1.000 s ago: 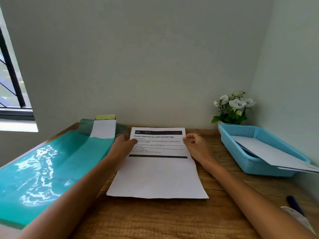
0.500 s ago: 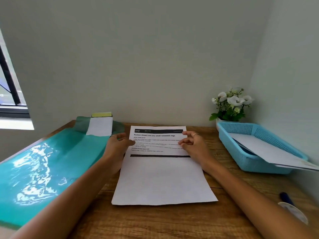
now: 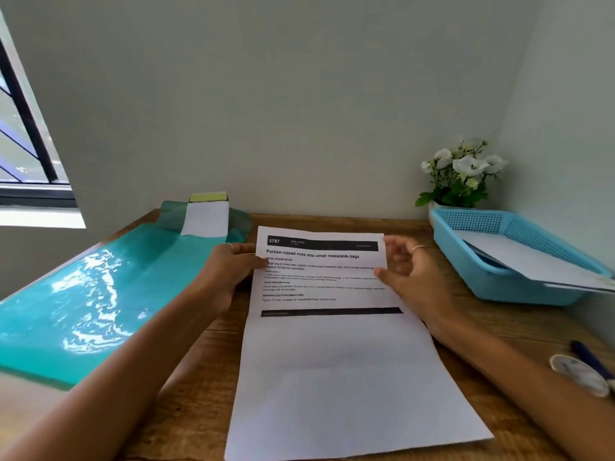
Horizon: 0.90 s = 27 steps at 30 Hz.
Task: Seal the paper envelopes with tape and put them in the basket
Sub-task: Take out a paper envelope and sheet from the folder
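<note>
A: Hands first. Left hand?

B: Thumb pressed onto the left edge of the printed sheet, up near the text block, fingers curled and tucked beside the paper. Pinching the edge, looks like, but fingers under the page can't be seen. Ring on one finger.

A: Right hand?

B: Loose and spread, fingers apart and slightly blurred, thumb tip touching the right edge of the same sheet. Not gripping anything. Ring here too.

A: The sheet itself?

B: White page lying flat on the wooden surface, printed top half with two black bars, blank lower half, faint fold lines across it. Far corners lifted a bit.

A: Task things?

B: Blue basket at the right, near the right hand but apart. White paper envelope already lying in it, sticking out over the right rim. Tape roll at the right edge of the surface, close to the right forearm, a dark blue pen just beside it.

A: Rest?

B: Teal mat covering the left side, glare on it. A white slip at its far end, with a yellow pad behind, against the wall. White flowers in a pot behind the basket in the corner. Window far left
</note>
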### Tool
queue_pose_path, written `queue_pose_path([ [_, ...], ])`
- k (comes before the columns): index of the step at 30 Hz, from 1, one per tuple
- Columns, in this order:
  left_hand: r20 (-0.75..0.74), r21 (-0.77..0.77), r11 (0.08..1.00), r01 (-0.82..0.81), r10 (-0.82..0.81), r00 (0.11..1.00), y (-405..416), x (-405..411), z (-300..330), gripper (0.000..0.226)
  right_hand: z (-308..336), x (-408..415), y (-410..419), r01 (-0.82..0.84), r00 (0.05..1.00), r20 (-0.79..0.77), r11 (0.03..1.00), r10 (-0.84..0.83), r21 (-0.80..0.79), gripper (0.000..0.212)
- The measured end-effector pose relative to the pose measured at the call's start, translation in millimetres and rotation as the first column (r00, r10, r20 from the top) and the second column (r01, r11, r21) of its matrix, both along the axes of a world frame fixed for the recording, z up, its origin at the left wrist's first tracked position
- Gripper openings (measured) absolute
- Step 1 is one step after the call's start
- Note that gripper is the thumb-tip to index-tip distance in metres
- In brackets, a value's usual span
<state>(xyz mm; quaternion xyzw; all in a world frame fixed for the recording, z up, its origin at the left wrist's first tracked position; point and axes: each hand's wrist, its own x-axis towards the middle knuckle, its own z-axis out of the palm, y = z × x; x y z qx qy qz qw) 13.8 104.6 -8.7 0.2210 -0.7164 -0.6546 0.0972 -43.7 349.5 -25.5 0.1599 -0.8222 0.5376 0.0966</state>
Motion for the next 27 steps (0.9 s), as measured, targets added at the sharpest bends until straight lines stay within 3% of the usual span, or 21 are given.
queue_pose_path([
  [3,-0.032,-0.12,0.992,0.046,-0.05,0.998,1.5,2.9,-0.5,0.018,2.2,-9.2,2.7,0.128,0.989,0.078,0.989,-0.122,-0.079,0.072],
  [6,-0.055,-0.262,0.961,0.091,-0.109,0.992,-1.2,4.7,1.2,0.016,6.9,-12.3,8.5,0.084,0.97,0.243,0.967,-0.024,-0.239,0.09],
  [8,-0.042,-0.34,0.933,0.12,-0.143,0.989,-3.2,4.6,1.9,0.016,10.3,-12.0,12.5,0.033,0.959,0.282,0.966,0.042,-0.256,0.089],
  [10,-0.021,-0.417,0.896,0.154,-0.179,0.984,-4.6,3.5,1.7,0.018,11.8,-13.3,15.7,0.0,0.955,0.289,0.978,0.062,-0.209,0.079],
  [12,-0.005,-0.503,0.846,0.177,-0.208,0.978,-6.3,2.6,1.8,0.017,14.3,-13.5,19.2,-0.045,0.959,0.271,0.992,0.077,-0.122,0.057],
  [15,0.03,-0.633,0.733,0.25,-0.3,0.954,-11.1,3.8,2.8,0.018,28.9,-4.9,24.5,-0.12,0.973,0.203,0.992,0.109,0.044,0.032],
  [19,0.175,-0.762,0.473,0.442,-0.506,0.844,-12.4,8.5,9.5,0.054,49.7,0.8,35.3,-0.241,0.952,0.251,0.937,0.177,0.253,0.042],
  [22,0.372,-0.738,0.293,0.608,-0.575,0.728,-10.3,12.3,15.7,0.07,57.7,3.5,42.7,-0.365,0.894,0.387,0.865,0.224,0.344,0.046],
  [25,0.461,-0.714,0.207,0.669,-0.579,0.672,-10.2,16.8,20.8,0.069,59.7,5.2,46.3,-0.457,0.845,0.485,0.776,0.225,0.436,0.036],
  [27,0.461,-0.717,0.219,0.662,-0.563,0.686,-7.9,18.2,21.0,0.058,56.8,4.6,44.0,-0.46,0.849,0.483,0.747,0.213,0.48,0.027],
])
